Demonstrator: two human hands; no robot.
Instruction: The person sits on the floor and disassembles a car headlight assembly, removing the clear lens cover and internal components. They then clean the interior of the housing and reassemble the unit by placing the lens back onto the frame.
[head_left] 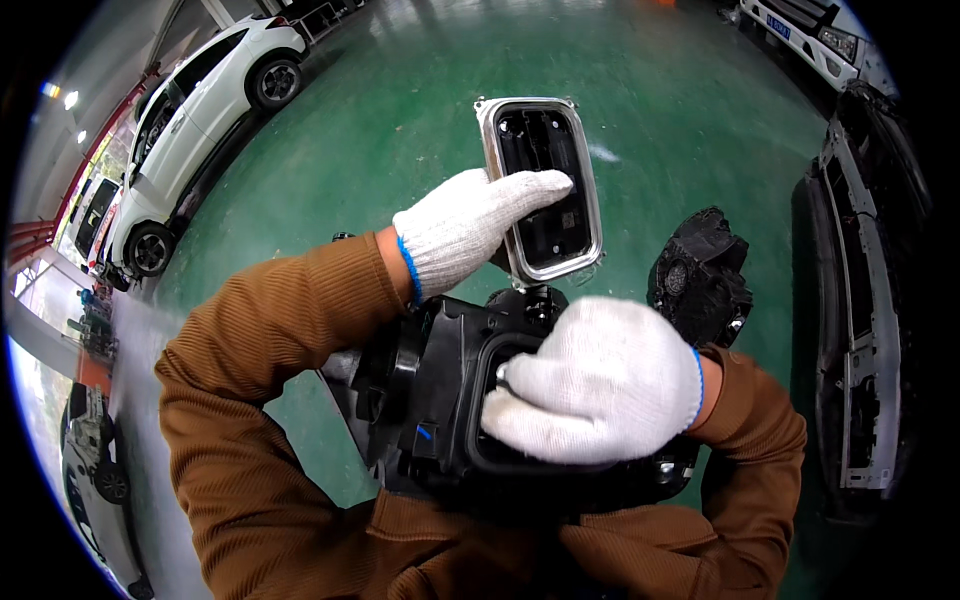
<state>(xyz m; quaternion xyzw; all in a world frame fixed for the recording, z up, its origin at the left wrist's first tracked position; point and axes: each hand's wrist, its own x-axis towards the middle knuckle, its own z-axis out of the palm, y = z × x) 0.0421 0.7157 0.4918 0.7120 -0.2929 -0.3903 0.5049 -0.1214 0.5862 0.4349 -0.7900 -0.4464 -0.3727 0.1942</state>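
My left hand (465, 225), in a white knitted glove with a blue cuff, grips a rectangular cover (592, 215) by its left side. The cover has a silvery rim with rounded corners and a black inner face; my thumb lies across it. Below it, close to my body, is a black plastic housing (450, 370) with a rounded rectangular opening. Over that opening my right hand (605, 385), gloved the same way, has its fingers drawn together. A small shiny bit shows at its fingertips, too little to name, and the hand hides most of the opening.
Another black part (700, 280) lies beyond my right hand. Along the right side stands a long black and grey vehicle part (865, 330). A white car (205, 110) is at the far left, and a white vehicle front (815, 40) at the far right. The floor (400, 120) is green.
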